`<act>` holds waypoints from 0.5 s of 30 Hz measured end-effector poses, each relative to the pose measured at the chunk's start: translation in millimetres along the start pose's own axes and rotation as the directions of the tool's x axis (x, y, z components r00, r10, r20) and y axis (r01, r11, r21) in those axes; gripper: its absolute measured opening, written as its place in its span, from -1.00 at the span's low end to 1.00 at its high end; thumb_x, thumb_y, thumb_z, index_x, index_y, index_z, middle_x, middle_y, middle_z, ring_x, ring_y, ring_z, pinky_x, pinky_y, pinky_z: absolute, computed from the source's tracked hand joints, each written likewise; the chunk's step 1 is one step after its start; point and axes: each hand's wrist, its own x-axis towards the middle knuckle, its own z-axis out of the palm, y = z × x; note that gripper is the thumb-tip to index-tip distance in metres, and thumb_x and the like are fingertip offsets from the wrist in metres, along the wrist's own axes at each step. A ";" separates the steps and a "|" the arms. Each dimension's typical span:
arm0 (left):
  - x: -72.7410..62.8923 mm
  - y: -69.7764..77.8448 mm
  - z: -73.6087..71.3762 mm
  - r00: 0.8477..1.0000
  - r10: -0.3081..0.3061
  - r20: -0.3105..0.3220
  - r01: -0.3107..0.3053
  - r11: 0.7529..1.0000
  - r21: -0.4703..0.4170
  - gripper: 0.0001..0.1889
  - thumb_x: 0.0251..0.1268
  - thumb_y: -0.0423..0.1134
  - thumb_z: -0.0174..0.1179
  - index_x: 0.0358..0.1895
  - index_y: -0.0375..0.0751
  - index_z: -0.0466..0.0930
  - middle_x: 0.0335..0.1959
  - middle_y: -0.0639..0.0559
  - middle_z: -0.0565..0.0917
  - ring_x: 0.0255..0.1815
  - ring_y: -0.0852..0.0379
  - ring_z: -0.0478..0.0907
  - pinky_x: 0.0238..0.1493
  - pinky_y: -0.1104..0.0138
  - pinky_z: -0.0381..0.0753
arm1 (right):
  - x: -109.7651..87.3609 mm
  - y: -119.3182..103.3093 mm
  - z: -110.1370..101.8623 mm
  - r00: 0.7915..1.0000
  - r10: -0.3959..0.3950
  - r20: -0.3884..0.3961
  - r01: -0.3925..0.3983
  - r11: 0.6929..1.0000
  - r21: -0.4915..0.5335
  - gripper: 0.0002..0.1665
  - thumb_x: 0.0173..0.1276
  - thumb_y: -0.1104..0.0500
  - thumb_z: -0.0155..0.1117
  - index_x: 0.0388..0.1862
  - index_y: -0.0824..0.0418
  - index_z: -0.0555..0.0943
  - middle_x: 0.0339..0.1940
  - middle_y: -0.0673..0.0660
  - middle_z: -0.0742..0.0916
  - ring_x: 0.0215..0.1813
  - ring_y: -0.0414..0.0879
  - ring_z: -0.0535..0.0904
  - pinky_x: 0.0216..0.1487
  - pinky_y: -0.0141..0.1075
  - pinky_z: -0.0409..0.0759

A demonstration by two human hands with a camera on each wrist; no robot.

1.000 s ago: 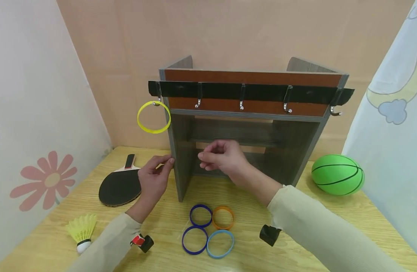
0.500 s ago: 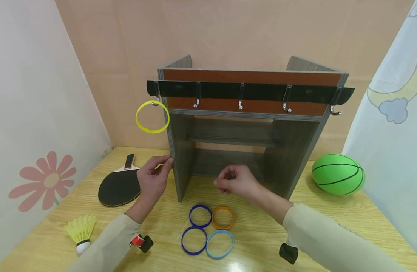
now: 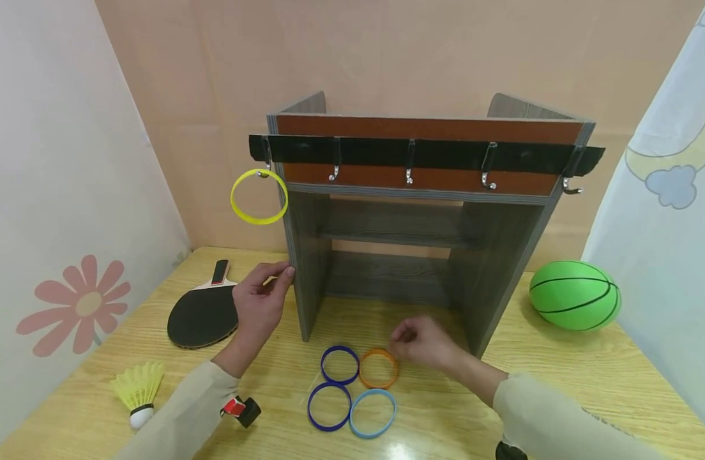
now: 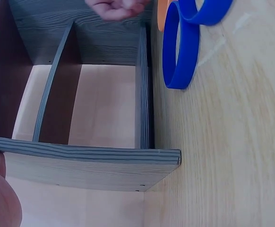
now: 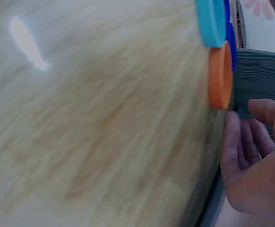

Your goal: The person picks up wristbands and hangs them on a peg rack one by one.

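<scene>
My left hand (image 3: pixel 260 300) holds the front edge of the grey wooden shelf's (image 3: pixel 295 268) left side panel, thumb and fingers bent at it; in the left wrist view only part of that hand (image 4: pixel 0 194) shows. Low over the table, my right hand (image 3: pixel 424 342) is just right of the orange wristband (image 3: pixel 378 386), with nothing between its loosely bent fingers. In the right wrist view its fingertips (image 5: pixel 232 120) are close to the orange band. Two dark blue wristbands (image 3: pixel 329 429) and a light blue one (image 3: pixel 373 436) lie beside it. A yellow wristband (image 3: pixel 259 222) hangs from the leftmost hook.
A black strip (image 3: pixel 444 153) with several metal hooks (image 3: pixel 409 177) runs across the shelf's top front. A table tennis bat (image 3: pixel 203 319) and a yellow shuttlecock (image 3: pixel 138 390) lie on the left of the table. On the right sits a green ball (image 3: pixel 573 295).
My right hand has come down from in front of the shelf's opening and moved right, to beside the orange wristband. The left hand stays at the side panel.
</scene>
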 end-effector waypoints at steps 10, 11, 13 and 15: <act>-0.2 1.5 0.3 1.000 0.003 -0.005 -0.003 1.000 -0.009 -0.89 0.09 -0.64 0.24 -0.28 -0.60 0.62 -0.43 -0.33 0.60 -0.36 0.20 0.60 -0.24 0.39 0.65 | -4.9 12.1 6.8 0.998 0.061 0.029 -0.063 0.995 0.073 -0.82 0.14 0.35 0.37 -0.32 0.43 0.57 -0.55 0.08 0.60 -0.53 -0.10 0.52 -0.57 -0.30 0.58; -0.4 1.4 0.3 1.000 0.003 -0.003 -0.003 1.000 -0.009 -0.89 0.09 -0.65 0.23 -0.28 -0.60 0.62 -0.43 -0.34 0.60 -0.36 0.20 0.59 -0.24 0.39 0.65 | -5.1 12.6 7.4 0.997 0.066 0.029 -0.068 0.995 0.078 -0.81 0.14 0.34 0.37 -0.32 0.43 0.58 -0.54 0.08 0.60 -0.53 -0.10 0.52 -0.57 -0.29 0.58; -0.5 1.0 0.3 1.000 0.002 -0.002 -0.002 1.000 -0.007 -0.90 0.10 -0.64 0.24 -0.28 -0.61 0.61 -0.42 -0.34 0.60 -0.34 0.21 0.60 -0.24 0.39 0.65 | -4.9 14.1 8.7 0.997 0.075 0.023 -0.076 0.994 0.076 -0.82 0.15 0.33 0.38 -0.32 0.42 0.58 -0.53 0.07 0.60 -0.52 -0.11 0.52 -0.56 -0.29 0.59; -0.3 0.6 0.4 1.000 -0.001 -0.002 0.001 1.000 -0.009 -0.89 0.10 -0.64 0.23 -0.28 -0.61 0.62 -0.41 -0.34 0.61 -0.34 0.20 0.60 -0.23 0.39 0.64 | -4.3 15.5 9.4 0.997 0.072 0.021 -0.073 0.995 0.066 -0.82 0.15 0.32 0.39 -0.33 0.41 0.59 -0.53 0.07 0.60 -0.51 -0.12 0.52 -0.55 -0.29 0.59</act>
